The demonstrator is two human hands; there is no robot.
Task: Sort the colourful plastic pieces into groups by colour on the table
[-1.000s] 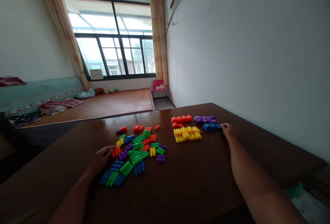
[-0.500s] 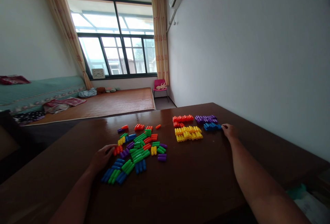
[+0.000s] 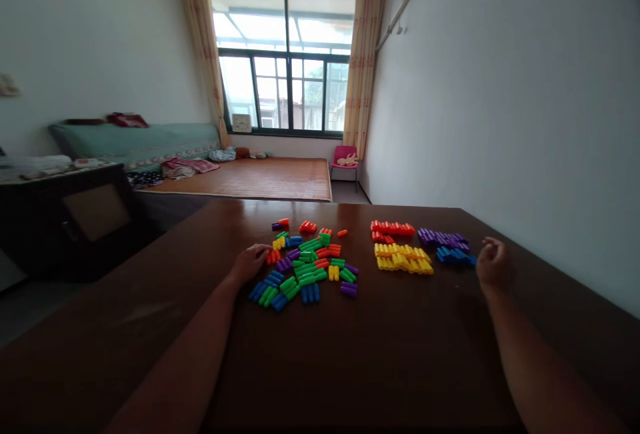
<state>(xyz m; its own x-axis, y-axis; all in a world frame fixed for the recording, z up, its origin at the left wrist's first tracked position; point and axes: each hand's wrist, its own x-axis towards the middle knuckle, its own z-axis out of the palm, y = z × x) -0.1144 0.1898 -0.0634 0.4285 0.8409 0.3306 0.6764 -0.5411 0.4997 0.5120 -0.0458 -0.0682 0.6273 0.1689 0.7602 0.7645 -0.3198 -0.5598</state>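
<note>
Might skew blue row (image 3: pixel 454 257) nr far R corner of table (image 3: pixel 360 361) by brushing it w/ R hand (image 3: pixel 494 266), curled just beside, or scatter red pcs (image 3: pixel 273 257), L-edge side, by dragging L hand (image 3: pixel 251 262), fingers bent, can't tell re pinch for either.

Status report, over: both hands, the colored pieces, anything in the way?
Left hand by red-orange pieces, left side of mixed pile; contact unclear. Right hand beside blue cluster. Yellow cluster lies between mixed pile and blue cluster.
</note>
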